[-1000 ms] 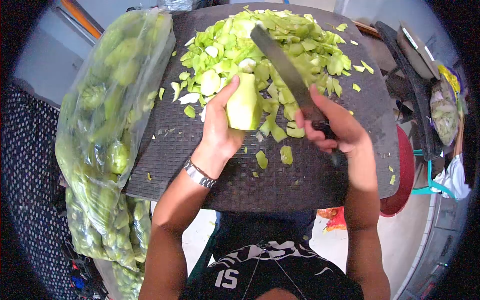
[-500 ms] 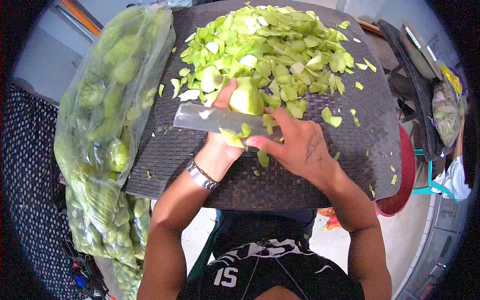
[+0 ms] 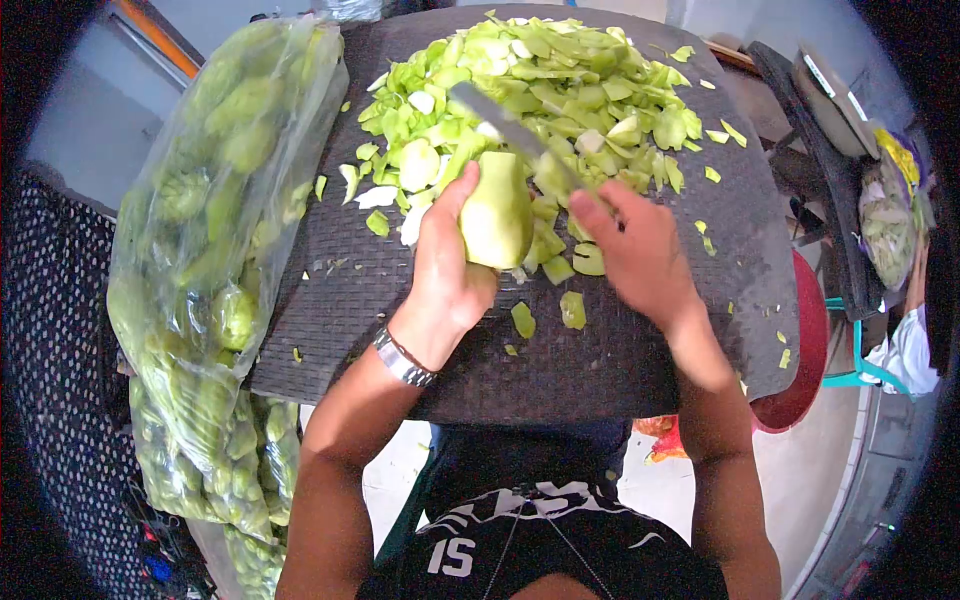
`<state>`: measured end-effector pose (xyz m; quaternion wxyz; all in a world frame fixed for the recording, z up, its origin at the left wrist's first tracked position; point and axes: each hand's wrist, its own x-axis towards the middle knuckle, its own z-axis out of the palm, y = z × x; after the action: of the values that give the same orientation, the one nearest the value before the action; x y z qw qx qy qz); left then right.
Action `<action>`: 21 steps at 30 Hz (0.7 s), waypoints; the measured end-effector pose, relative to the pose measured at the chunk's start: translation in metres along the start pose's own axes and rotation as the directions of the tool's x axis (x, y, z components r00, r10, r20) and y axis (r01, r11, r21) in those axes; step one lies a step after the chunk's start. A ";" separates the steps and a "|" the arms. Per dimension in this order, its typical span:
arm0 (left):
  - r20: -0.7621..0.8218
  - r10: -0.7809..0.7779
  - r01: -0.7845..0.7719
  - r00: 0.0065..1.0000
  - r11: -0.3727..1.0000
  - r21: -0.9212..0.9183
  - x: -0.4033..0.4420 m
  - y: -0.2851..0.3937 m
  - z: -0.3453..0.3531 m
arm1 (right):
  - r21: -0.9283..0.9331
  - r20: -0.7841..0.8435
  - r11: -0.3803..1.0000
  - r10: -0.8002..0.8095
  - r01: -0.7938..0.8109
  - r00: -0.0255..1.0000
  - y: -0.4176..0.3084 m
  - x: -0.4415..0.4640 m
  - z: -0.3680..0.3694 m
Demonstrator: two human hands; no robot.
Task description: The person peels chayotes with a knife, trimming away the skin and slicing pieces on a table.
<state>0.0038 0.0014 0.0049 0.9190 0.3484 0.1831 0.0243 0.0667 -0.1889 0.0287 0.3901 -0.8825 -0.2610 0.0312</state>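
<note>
A pale green peeled vegetable (image 3: 496, 212) stands upright in my left hand (image 3: 447, 262), which is closed round its lower left side, thumb along its edge. My right hand (image 3: 640, 245) is wrapped round the handle of a long knife (image 3: 515, 130). The blade, slightly blurred, points up and left above the vegetable, apart from it. Behind both hands spreads a large heap of green peelings (image 3: 560, 85) on the dark woven table (image 3: 350, 300). A few loose peelings lie just in front of the vegetable.
A long clear plastic bag (image 3: 215, 200) full of green vegetables lies along the table's left edge, with more bags below it. To the right are a red container (image 3: 800, 350), a teal stool (image 3: 850, 375) and a bag with yellow (image 3: 890, 215).
The knife first swung down across my left hand with peelings on its blade, then went back up and right. The vegetable tilted and is upright again, and my right hand moved away from it.
</note>
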 end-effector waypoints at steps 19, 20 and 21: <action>0.079 0.001 -0.007 0.997 0.997 0.079 -0.016 0.004 0.013 | -0.056 -0.050 0.996 -0.072 0.069 0.996 0.019 0.010 -0.011; 0.054 0.009 -0.013 0.998 0.998 0.067 -0.012 0.002 0.010 | 0.006 -0.011 1.000 0.026 -0.026 1.000 0.011 0.007 -0.009; 0.025 0.019 -0.020 1.000 0.998 0.053 -0.009 0.000 0.007 | -0.008 0.030 0.999 -0.046 0.046 0.999 -0.001 -0.001 -0.005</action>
<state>-0.0022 -0.0041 0.0126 0.9112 0.3750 0.1690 0.0240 0.0664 -0.1923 0.0328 0.3828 -0.8774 -0.2871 0.0340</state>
